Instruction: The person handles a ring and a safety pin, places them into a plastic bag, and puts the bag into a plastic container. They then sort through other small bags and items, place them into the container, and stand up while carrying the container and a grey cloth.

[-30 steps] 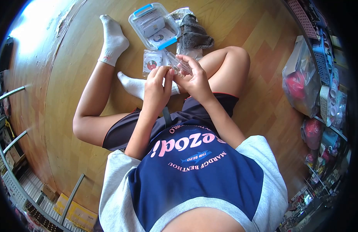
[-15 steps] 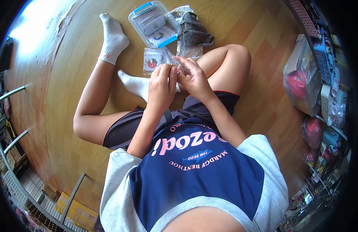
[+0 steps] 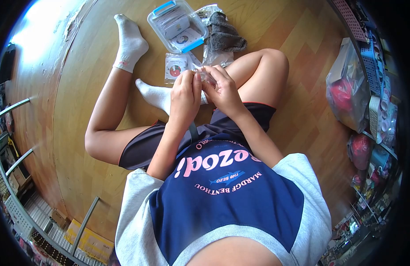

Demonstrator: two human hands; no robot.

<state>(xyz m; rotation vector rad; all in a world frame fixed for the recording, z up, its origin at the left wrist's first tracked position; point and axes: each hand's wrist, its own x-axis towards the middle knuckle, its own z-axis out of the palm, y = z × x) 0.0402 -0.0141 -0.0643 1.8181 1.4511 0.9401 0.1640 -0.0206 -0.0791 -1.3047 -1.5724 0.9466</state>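
Observation:
My left hand and my right hand meet in front of my crossed legs, fingertips almost touching. A crinkled clear plastic bag is gripped in my right hand. The fingers of my left hand pinch something small and shiny at the bag's edge, too small to make out. Just beyond them, a clear packet with a printed card showing a red and dark disc lies on the floor. Past it stands a clear plastic box with blue clips, holding several similar cards.
A dark grey cloth lies right of the box, over clear plastic wrapping. My socked feet flank the packet's near side. At right are a plastic bag with a pink item and crowded shelves; metal rails and yellow boxes stand at lower left.
The clear plastic between my hands has shifted and bunched lower in my right hand. My fingertips have moved slightly; both hands stay in nearly the same place.

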